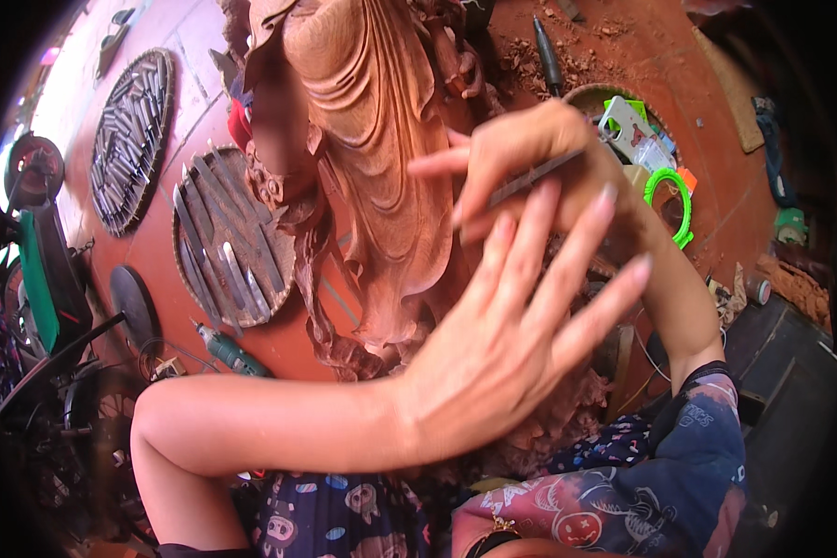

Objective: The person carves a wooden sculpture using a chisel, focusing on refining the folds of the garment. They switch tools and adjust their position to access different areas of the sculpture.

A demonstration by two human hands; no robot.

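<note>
Hand, right, curled around a narrow dark tool; left hand, fingers spread, overlaps it in view, contact uncertain through blur, with nothing seen in its grasp. Beneath and beyond both lies the reddish-brown wood carving. Its long drapery folds are cut and look smooth, suggesting well-advanced shaping; what remains to be worked cannot be told, since the arms hide much of the lower portion. To the left, on the tiled floor, are a woven tray of flat blades, a farther tray packed with short rods, and a green power tool. To the right: a bright green ring; above it, scattered wood chips.
</note>
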